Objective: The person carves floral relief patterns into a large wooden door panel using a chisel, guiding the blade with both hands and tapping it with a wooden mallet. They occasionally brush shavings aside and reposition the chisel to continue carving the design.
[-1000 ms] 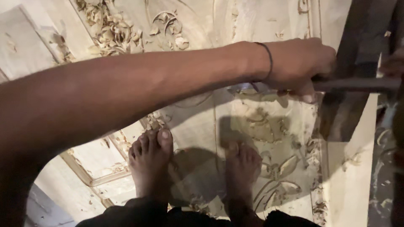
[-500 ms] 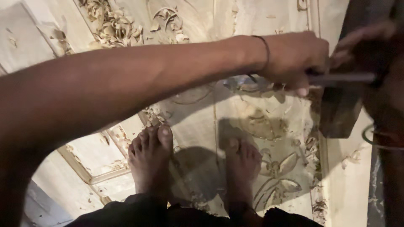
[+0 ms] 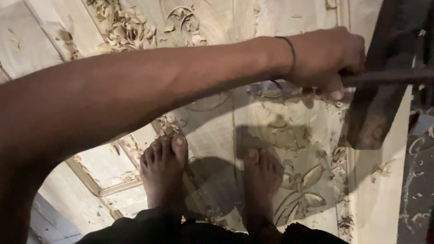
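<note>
There is no package, no label, no sign and no screen to see here; only carved pale wood, wood shavings and bare skin fill the view.

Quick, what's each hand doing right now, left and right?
Left hand: closed around the handle of a dark metal carving tool, above the carved wooden panel.
Right hand: not in view.

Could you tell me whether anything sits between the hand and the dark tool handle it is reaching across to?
Nothing visible does: the left hand is already closed around the dark tool handle, above the carved wooden panel. The right hand is out of view.
</note>
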